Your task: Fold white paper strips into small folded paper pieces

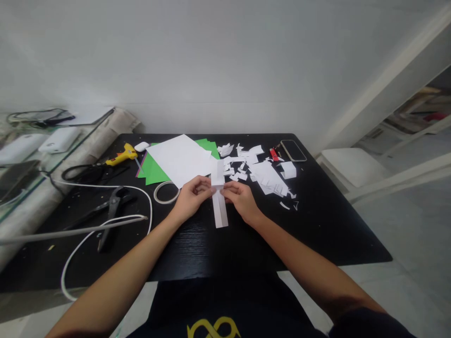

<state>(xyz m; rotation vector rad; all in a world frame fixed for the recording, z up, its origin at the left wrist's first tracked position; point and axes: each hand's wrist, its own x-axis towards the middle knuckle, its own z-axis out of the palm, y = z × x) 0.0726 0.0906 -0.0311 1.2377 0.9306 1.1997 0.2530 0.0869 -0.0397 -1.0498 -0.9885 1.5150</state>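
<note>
A long white paper strip (220,211) with creases along its length stands between my two hands, above the middle of the black table. My left hand (193,195) pinches its left edge between thumb and fingers. From the other side, my right hand (241,197) grips the right edge at about the same height. The strip's upper part reaches past my fingertips toward the paper pile, and its lower end points toward me. Just left of my left hand lies a roll of tape (166,192).
White sheets (183,157) lie over green sheets (155,173). Paper scraps (268,176), a red cutter (274,154) and a phone (293,150) are at right. At left are a yellow glue gun (123,155), pliers (113,206) and a white cable (150,202).
</note>
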